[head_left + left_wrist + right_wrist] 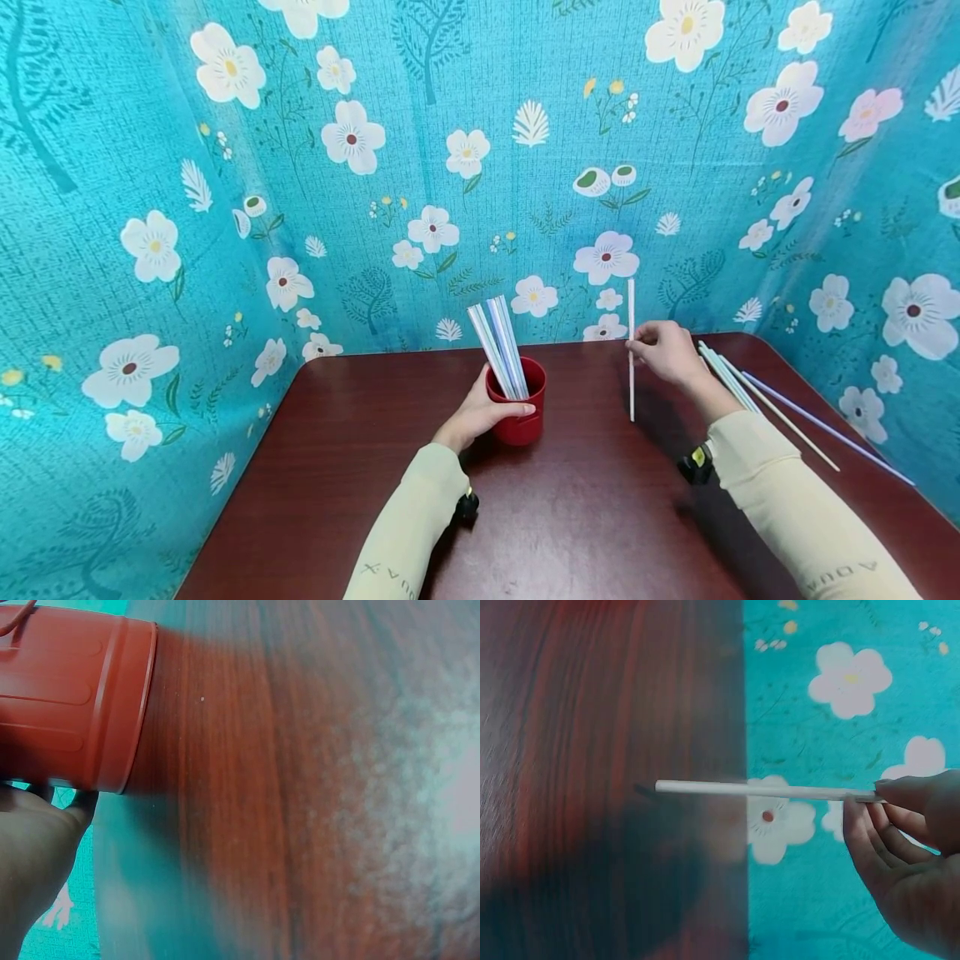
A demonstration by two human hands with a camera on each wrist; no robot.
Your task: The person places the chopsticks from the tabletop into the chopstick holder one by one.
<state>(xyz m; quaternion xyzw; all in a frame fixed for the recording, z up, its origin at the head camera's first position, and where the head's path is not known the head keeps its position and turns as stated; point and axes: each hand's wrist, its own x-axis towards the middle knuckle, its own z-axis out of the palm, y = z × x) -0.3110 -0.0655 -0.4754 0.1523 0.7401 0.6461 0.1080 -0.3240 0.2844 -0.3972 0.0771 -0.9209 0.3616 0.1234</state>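
Observation:
My left hand [480, 410] grips a small red bucket [517, 431] that stands on the table, its thumb across the front just below the rim. Several pale and bluish straws [501, 346] lean leftward inside the bucket. To the right, my right hand [666, 354] pinches a white straw [632, 390] between thumb and fingertips, holding it upright. In the right wrist view the pinched straw [765, 790] sticks out past the fingertips, its lower end over the tabletop. The left wrist view has the bucket's ribbed side [64, 712] and lower edge, with fingers behind it.
Several loose straws [729, 377], pale and greenish, lie on the dark red wood table [360, 433] beyond my right wrist. A bluish-purple straw [832, 425] lies slanted near the right edge. A turquoise flowered curtain [465, 208] surrounds the table at the back and sides.

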